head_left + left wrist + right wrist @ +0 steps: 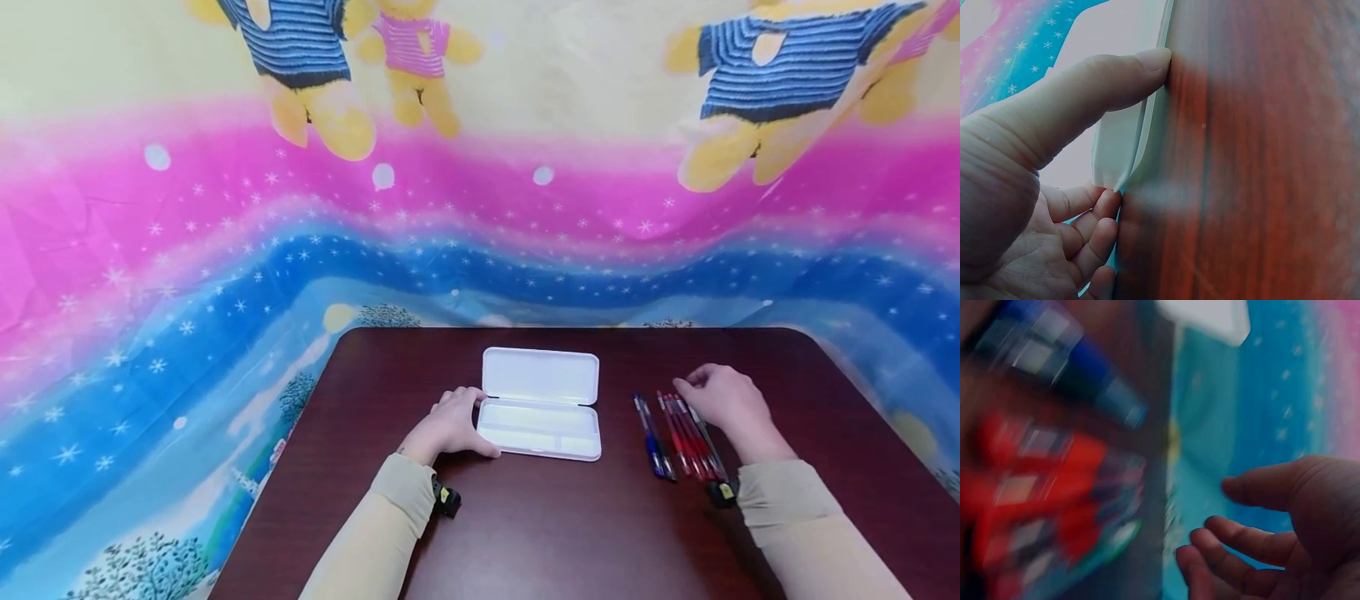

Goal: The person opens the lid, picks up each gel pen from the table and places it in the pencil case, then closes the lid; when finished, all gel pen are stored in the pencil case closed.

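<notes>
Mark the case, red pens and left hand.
Case (540, 382): head view, inside of open lid.
Red pens (686, 435): head view, middle of a barrel.
Left hand (452, 423): head view, back of hand.

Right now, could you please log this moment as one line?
left hand: grips open white case; right hand: empty, near red pens; blue pens: on table

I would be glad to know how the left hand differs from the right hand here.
The left hand grips the left end of the open white case, while the right hand is beside the red pens and holds nothing. The left hand's thumb lies against the case's near edge, whereas the right hand's thumb stands apart from its fingers in the right wrist view. Both are bare and come from light sleeves.
</notes>
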